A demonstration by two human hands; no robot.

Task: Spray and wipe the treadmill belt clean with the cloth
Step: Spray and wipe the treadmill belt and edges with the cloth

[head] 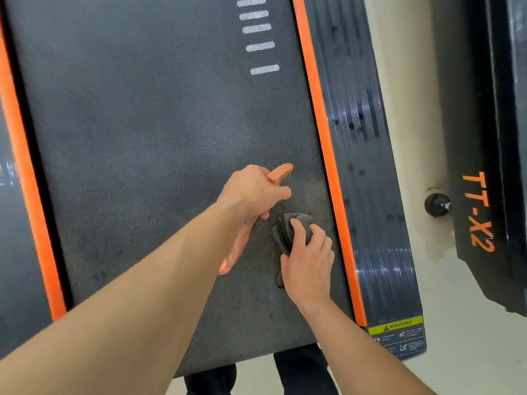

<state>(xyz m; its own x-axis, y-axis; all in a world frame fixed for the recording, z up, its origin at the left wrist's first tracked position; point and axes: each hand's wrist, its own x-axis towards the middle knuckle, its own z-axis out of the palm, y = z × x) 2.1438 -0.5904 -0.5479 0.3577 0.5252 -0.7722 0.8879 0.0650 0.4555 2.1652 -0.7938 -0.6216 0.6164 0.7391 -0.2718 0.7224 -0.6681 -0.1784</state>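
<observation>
— Where is the cloth?

— The dark grey cloth [285, 232] is bunched on the treadmill belt [142, 138], low on its right side and near the orange strip [322, 124] along that edge. The right hand [309, 266] lies on top of it, fingers curled over the folds and gripping them against the belt.

— And the other hand?

— The left hand [253, 192] is just beside it, up and to the left, wrapped round the neck of an orange spray bottle [236, 249]. The nozzle end sticks out past the knuckles toward the far end of the belt, and the body slants back toward the person. The bottle is blurred, so I cannot tell whether it touches the belt.

— What does the belt look like?

— It is dark and finely textured, with duller patches. The patch round the cloth looks darker. A row of white dashes [261, 47] runs along the far right part.

— Anything beyond it?

— A ribbed black side rail [362, 138] lies outside the orange strip, with a yellow warning label [396, 327] at its near end. Across a strip of pale floor [410, 109] stands another black machine lettered TT-X2 [479, 212], with a small wheel [435, 203] beside it. Dark trouser legs [299, 372] show at the belt's near end.
</observation>
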